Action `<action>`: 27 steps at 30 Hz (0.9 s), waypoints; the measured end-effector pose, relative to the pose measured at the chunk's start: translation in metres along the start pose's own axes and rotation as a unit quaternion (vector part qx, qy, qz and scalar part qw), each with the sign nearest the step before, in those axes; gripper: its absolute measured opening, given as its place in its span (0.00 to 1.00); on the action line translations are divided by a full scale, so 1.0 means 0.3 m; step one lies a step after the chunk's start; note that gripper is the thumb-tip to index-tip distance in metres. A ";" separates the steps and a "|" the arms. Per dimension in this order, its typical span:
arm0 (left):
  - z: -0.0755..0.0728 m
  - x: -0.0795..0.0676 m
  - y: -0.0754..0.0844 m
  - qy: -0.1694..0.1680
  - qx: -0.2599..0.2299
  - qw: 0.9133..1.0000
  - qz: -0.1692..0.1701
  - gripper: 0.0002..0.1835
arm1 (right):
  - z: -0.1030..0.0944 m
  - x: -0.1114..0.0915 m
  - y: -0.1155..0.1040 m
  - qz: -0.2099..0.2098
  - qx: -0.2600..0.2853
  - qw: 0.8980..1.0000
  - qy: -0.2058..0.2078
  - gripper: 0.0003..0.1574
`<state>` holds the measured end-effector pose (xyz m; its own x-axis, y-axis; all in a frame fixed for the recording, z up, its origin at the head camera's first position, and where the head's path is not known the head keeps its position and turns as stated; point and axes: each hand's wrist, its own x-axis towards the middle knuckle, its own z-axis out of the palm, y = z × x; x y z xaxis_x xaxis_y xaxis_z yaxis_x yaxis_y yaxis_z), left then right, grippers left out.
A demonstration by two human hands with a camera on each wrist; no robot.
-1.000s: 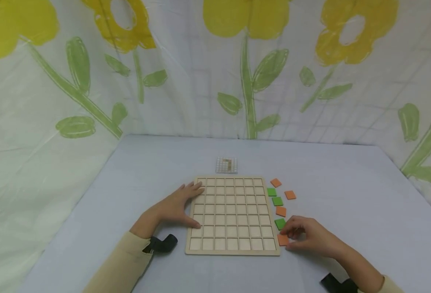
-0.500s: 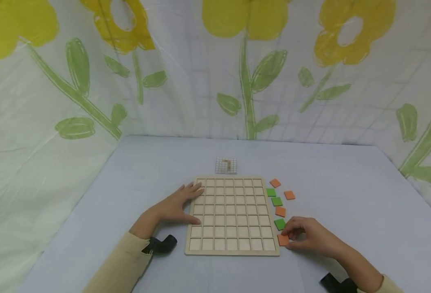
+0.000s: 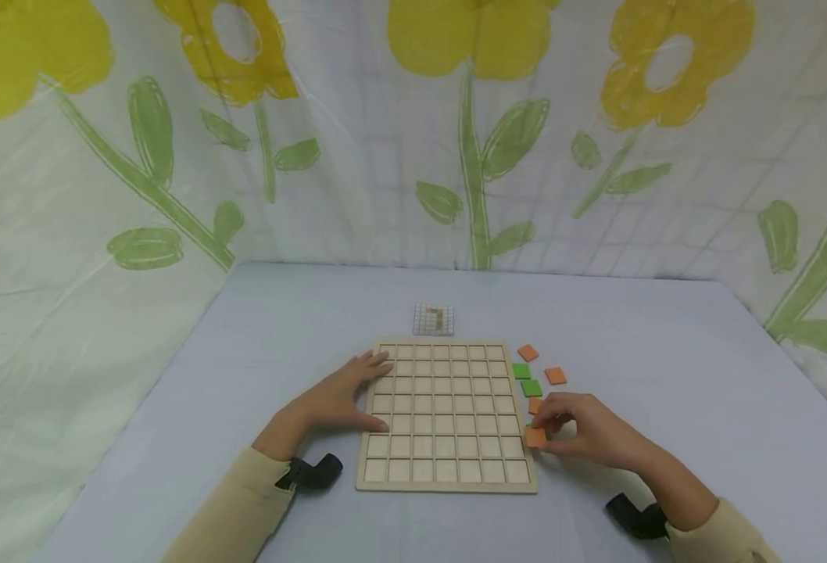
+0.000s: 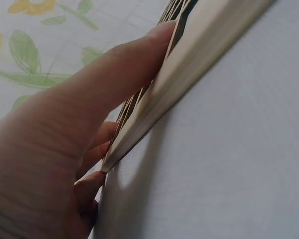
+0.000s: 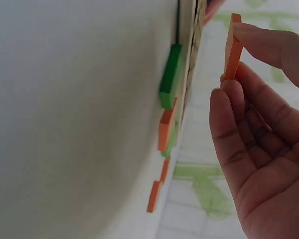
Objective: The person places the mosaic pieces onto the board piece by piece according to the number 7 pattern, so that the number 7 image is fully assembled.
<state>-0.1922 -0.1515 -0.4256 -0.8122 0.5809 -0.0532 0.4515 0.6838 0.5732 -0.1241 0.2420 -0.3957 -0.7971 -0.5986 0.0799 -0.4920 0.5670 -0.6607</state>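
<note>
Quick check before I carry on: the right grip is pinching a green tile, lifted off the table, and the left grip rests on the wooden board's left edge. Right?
One thing is off: the tile in the right grip is orange, not green; the right wrist view shows it. It is lifted off the table, and the left grip rests on the left edge of the wooden board.

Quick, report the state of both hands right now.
Left hand: open, resting on the left edge of the gridded board.
Right hand: closed, pinching an orange tile.
</note>
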 end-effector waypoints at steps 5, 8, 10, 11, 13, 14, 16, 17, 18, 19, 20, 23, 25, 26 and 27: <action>0.004 0.001 0.002 0.001 -0.013 1.000 -0.008 0.53 | -0.009 0.061 -0.009 0.004 0.003 1.000 0.010 0.12; 0.007 0.001 0.002 0.001 -0.011 1.000 -0.008 0.53 | -0.011 0.102 -0.021 -0.007 0.005 1.000 0.012 0.11; 0.009 0.002 0.002 0.002 -0.008 1.000 -0.008 0.53 | -0.012 0.130 -0.029 -0.014 0.004 1.000 0.015 0.11; 0.008 0.002 0.002 0.003 -0.008 1.000 -0.007 0.53 | -0.012 0.145 -0.034 -0.017 0.002 1.000 0.015 0.11; 0.009 0.004 0.003 0.004 -0.007 1.000 -0.006 0.53 | -0.011 0.173 -0.044 -0.021 -0.002 1.000 0.013 0.11; 0.010 0.004 0.004 0.004 -0.007 1.000 -0.008 0.53 | -0.010 0.186 -0.049 -0.021 -0.004 1.000 0.011 0.11; 0.012 0.006 0.007 0.002 -0.008 1.000 -0.014 0.54 | -0.007 0.215 -0.057 -0.026 0.000 1.000 0.008 0.11; 0.012 0.007 0.008 0.002 -0.009 1.000 -0.014 0.54 | -0.006 0.231 -0.061 -0.028 -0.002 1.000 0.006 0.12; 0.013 0.008 0.009 0.001 -0.010 1.000 -0.015 0.54 | -0.004 0.246 -0.063 -0.028 0.000 1.000 0.005 0.12; 0.014 0.008 0.010 0.001 -0.010 1.000 -0.016 0.54 | -0.002 0.261 -0.065 -0.030 0.002 1.000 0.005 0.12; 0.014 0.009 0.010 0.001 -0.011 1.000 -0.017 0.54 | 0.000 0.276 -0.068 -0.031 0.004 0.999 0.005 0.12; 0.016 0.011 0.008 0.004 -0.009 1.000 -0.011 0.54 | 0.008 0.320 -0.072 -0.031 0.013 0.999 0.004 0.12; 0.016 0.011 0.006 0.005 -0.008 1.000 -0.009 0.54 | 0.014 0.345 -0.078 -0.029 0.022 0.999 0.004 0.12; 0.016 0.011 0.006 0.005 -0.008 1.000 -0.009 0.54 | 0.017 0.358 -0.082 -0.027 0.025 0.999 0.003 0.12; 0.016 0.012 0.005 0.006 -0.009 1.000 -0.007 0.54 | 0.020 0.371 -0.086 -0.027 0.028 0.999 0.001 0.12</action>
<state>-0.1926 -0.1463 -0.4290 -0.8229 0.5658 -0.0521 0.4331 0.6840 0.5870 -0.1980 0.1575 -0.3742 -0.7705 -0.6264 0.1181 -0.5138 0.5007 -0.6966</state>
